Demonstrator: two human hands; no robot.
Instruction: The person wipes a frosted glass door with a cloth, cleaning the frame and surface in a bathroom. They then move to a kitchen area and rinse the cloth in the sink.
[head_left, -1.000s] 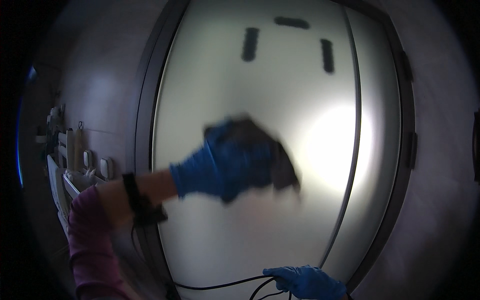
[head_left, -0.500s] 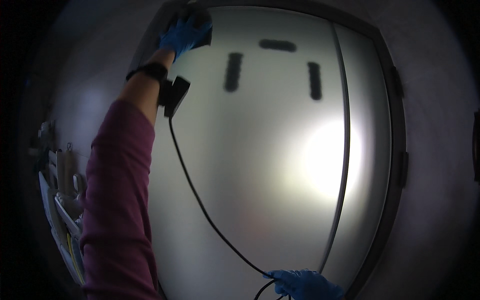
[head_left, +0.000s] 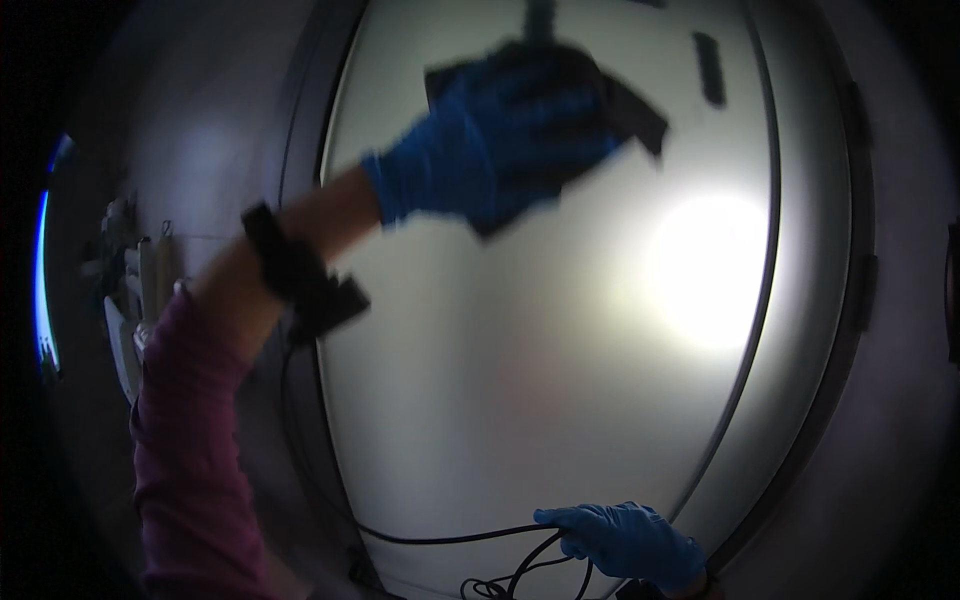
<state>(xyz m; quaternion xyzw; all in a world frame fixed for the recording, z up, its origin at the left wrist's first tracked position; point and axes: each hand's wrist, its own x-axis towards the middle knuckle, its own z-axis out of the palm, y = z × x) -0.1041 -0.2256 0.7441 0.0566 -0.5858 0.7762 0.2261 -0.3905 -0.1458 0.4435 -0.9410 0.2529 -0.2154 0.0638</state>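
My left hand (head_left: 495, 135), in a blue glove, presses a dark cloth (head_left: 625, 105) flat against the upper part of a frosted glass panel (head_left: 520, 380). The cloth sticks out past my fingers to the right. A black band with a small box (head_left: 305, 280) sits on my left wrist, and a black cable (head_left: 440, 535) runs down from it. My right hand (head_left: 625, 540), also in a blue glove, rests low against the panel's lower edge beside the coiled cable; whether it grips the cable is unclear.
A dark frame (head_left: 300, 200) surrounds the glass, with a vertical divider (head_left: 770, 330) on the right. A bright light spot (head_left: 705, 270) glares through the glass. Several small white objects (head_left: 125, 290) stand at the far left. Dark slots (head_left: 708, 68) show near the top.
My left hand with the cloth went from the panel's middle up to its top left corner, then came back down and right to the upper middle. My right hand stayed low.
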